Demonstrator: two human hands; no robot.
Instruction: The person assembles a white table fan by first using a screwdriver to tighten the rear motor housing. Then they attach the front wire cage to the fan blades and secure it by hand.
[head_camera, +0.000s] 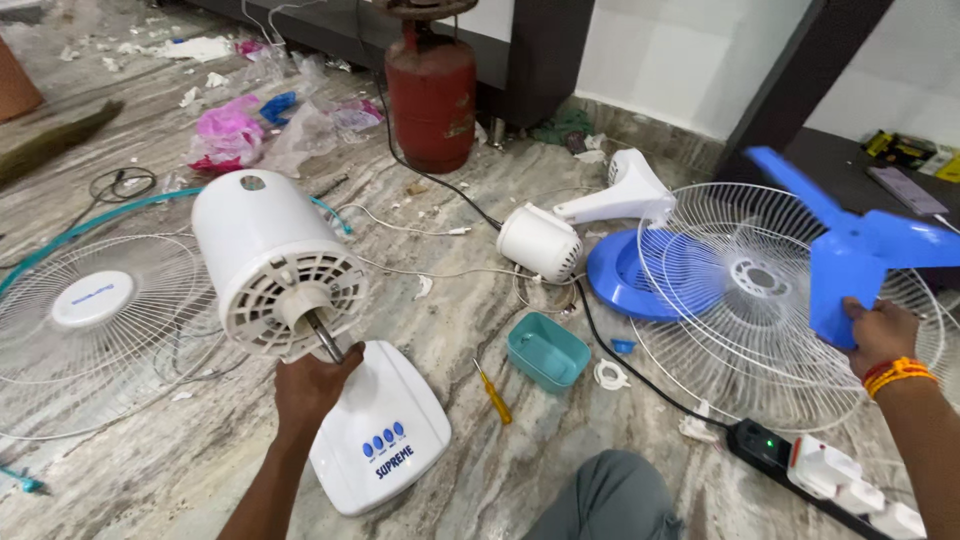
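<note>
Marble floor (480, 200), left hand (312, 385) seemingly gripping white fan motor (272, 262), right hand (880, 335) clutching blue blade (850, 250).

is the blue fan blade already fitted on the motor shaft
No, the blue fan blade is held up in the right hand, apart from the bare motor shaft by the left hand.

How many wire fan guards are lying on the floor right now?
2. One white wire guard lies flat at far left, beside the white motor housing. The other wire guard lies at right, under the blue blade held by the right hand. More may lie out of view.
</note>
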